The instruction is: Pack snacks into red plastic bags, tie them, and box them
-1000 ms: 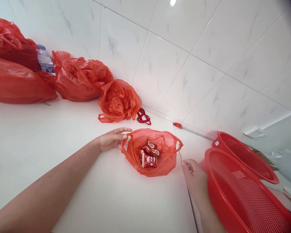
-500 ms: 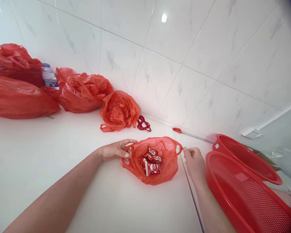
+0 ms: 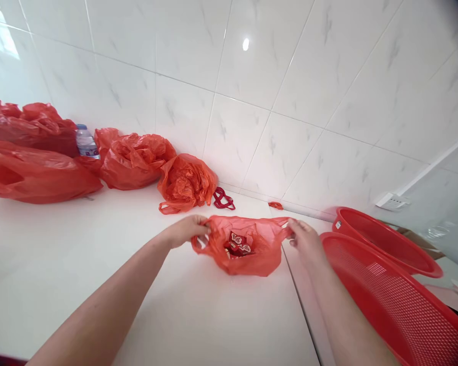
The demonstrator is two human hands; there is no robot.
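Between my hands a red plastic bag (image 3: 252, 264) stands with its mouth spread over the white table. Inside it lie several red packets (image 3: 238, 245) with white printed characters; the bag's front side hides their lower part. My left hand (image 3: 191, 231) is closed on the bag's left handle. On the opposite side, my right hand (image 3: 302, 237) grips the right handle between thumb and fingers. Both handles are pulled outward.
Full red plastic bags (image 3: 137, 160) line the wall at the left, with a water bottle (image 3: 86, 142) among them. A dark red strap (image 3: 223, 198) and a small red scrap (image 3: 276, 205) lie behind. Red plastic baskets (image 3: 397, 300) stand at the right.
The bag's handles are drawn up and apart, and its front side has risen over part of the packets. My right hand has closed further around its handle. The camera has tilted slightly upward.
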